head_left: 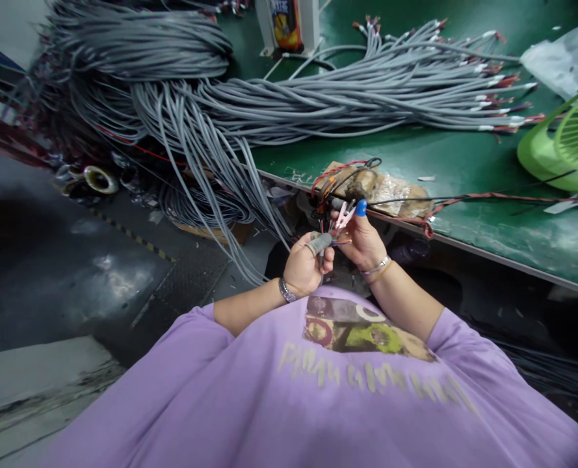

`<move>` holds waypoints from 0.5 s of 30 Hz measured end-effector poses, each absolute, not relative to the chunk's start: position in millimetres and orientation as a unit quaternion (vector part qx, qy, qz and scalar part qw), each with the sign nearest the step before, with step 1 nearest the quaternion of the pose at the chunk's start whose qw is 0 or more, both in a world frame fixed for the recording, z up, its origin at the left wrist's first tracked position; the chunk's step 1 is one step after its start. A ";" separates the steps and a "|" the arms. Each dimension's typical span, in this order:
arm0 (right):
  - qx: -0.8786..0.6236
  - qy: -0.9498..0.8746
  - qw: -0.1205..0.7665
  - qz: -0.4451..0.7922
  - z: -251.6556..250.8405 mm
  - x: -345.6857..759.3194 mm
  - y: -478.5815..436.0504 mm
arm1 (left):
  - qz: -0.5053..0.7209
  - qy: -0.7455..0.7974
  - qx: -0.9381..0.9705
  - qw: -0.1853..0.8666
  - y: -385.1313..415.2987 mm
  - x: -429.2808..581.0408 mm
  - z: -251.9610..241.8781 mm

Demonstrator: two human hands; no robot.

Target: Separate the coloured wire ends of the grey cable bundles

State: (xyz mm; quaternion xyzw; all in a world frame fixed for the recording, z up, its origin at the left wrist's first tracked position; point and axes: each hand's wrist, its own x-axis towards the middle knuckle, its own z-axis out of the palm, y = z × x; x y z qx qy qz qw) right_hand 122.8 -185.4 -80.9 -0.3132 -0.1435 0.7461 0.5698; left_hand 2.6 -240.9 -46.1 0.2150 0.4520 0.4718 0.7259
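My left hand (pixel 302 265) is closed around the end of a grey cable, partly hidden by the fingers. A grey wrapping (pixel 320 244) shows at its thumb; I cannot tell if it is a finger cover or cable sheath. Thin coloured wires (pixel 342 242) fan out from this end toward my right hand. My right hand (pixel 367 244), with a blue cover (pixel 361 208) on the thumb tip, has its fingers curled around a small pink two-armed tool (pixel 343 218). The tool is beside the wires; whether it touches them is unclear.
Long bundles of grey cables (pixel 328 104) lie across the green table (pixel 493 227), some hanging over its edge. A taped brown block (pixel 391 195) with red and black wires sits at the edge. A green fan (pixel 562 143) stands right; coiled cables (pixel 205 205) lie below left.
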 end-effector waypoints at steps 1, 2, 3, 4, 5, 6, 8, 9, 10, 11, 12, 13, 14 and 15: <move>-0.314 -0.137 0.572 0.745 -81.0 122.5 -184.9 | 0.469 0.456 0.213 0.726 -241.0 2.8 -46.1; -0.315 -0.131 0.575 0.744 -81.2 122.3 -184.7 | 0.466 0.459 0.211 0.726 -241.2 2.9 -46.3; -0.314 -0.128 0.577 0.743 -81.3 122.1 -184.7 | 0.463 0.463 0.209 0.727 -241.5 3.0 -46.9; -0.313 -0.127 0.579 0.742 -81.3 121.8 -184.9 | 0.461 0.464 0.209 0.727 -242.0 3.0 -47.7; -0.311 -0.128 0.580 0.742 -81.3 121.6 -185.1 | 0.460 0.464 0.210 0.728 -242.5 3.0 -48.5; -0.309 -0.131 0.580 0.742 -81.2 121.4 -185.4 | 0.459 0.463 0.212 0.728 -243.0 2.9 -49.5; -0.305 -0.137 0.581 0.742 -81.6 121.3 -185.9 | 0.458 0.463 0.216 0.728 -243.9 2.5 -50.8; -0.304 -0.141 0.581 0.742 -82.2 121.4 -186.0 | 0.457 0.464 0.216 0.727 -244.0 2.3 -51.1; -0.303 -0.145 0.580 0.742 -82.8 121.7 -186.0 | 0.457 0.466 0.216 0.726 -244.0 2.1 -51.2; -0.302 -0.148 0.578 0.743 -83.6 122.0 -185.8 | 0.458 0.467 0.214 0.725 -243.8 2.0 -51.0; -0.302 -0.151 0.577 0.744 -84.3 122.3 -185.6 | 0.460 0.467 0.212 0.724 -243.4 2.0 -50.6; -0.302 -0.151 0.577 0.744 -84.9 122.5 -185.4 | 0.463 0.466 0.211 0.724 -242.8 2.2 -50.1; -0.304 -0.149 0.577 0.743 -85.1 122.6 -185.2 | 0.466 0.465 0.210 0.723 -242.3 2.4 -49.6; -0.307 -0.145 0.578 0.742 -85.0 122.6 -185.1 | 0.469 0.462 0.209 0.723 -241.7 2.7 -49.0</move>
